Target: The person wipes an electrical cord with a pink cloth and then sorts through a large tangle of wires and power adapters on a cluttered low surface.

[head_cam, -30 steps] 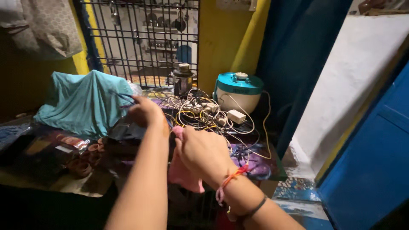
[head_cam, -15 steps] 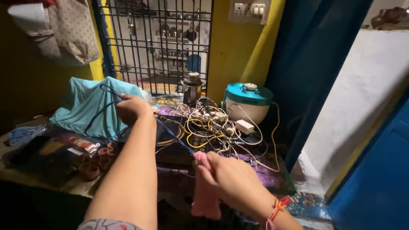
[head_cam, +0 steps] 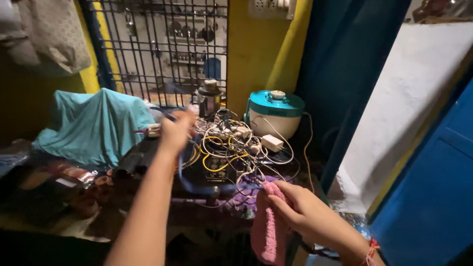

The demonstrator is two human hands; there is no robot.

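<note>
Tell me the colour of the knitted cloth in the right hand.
Pink; the knitted cloth shows best in the head view.

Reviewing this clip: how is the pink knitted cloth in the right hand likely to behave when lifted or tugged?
The pink knitted cloth hangs in a limp drape below the right hand, so it is probably floppy and light. Its nubby knit likely grips well rather than slipping. A blue cord runs from it toward the blurred left hand, so tugging may pull it taut or snag the tangled cables.

hands 2 (head_cam: 172,130) | pink cloth 1 (head_cam: 266,231) | teal-lidded cooker 1 (head_cam: 274,113) | teal cloth 1 (head_cam: 93,125)
</note>
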